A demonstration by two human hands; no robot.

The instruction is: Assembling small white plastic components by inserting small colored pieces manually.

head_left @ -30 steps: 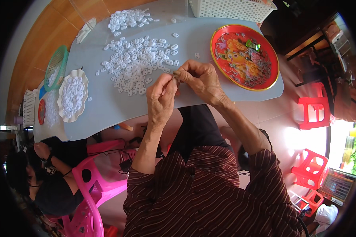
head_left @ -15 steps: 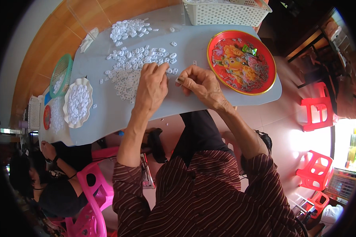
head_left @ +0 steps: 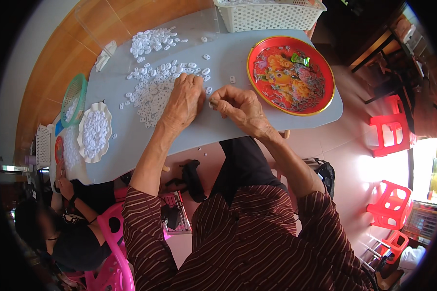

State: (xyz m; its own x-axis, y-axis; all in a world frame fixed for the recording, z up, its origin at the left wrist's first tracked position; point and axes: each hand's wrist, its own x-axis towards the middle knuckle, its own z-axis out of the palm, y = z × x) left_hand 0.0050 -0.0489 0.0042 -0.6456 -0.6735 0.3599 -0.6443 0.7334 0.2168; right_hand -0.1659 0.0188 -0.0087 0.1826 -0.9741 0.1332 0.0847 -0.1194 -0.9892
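My right hand [head_left: 245,111] is closed in a pinch over the front of the grey table [head_left: 126,157]. Between its thumb and fingertips a small white plastic piece [head_left: 212,103] shows, partly covered. Just left of it, my left hand [head_left: 183,97] is bent with fingers curled together at the edge of the loose pile; its fingertips are hidden, so what they hold cannot be made out. Small white oval plastic pieces with holes [head_left: 155,72] lie heaped beside that hand, with flatter, more see-through ones [head_left: 150,99] nearer me.
Right of my hands stands a red flowered tray [head_left: 331,92] with small metal pins and a green wrapper [head_left: 301,59]. A white perforated basket [head_left: 272,18] is behind. At left are a scalloped white dish [head_left: 108,127], a green basket [head_left: 84,87] and another person [head_left: 77,242] on a pink chair.
My left hand has tipped slightly, its fingers curling further down. My right hand has moved a little closer to it, still pinching the small piece. The whole view has shifted slightly.
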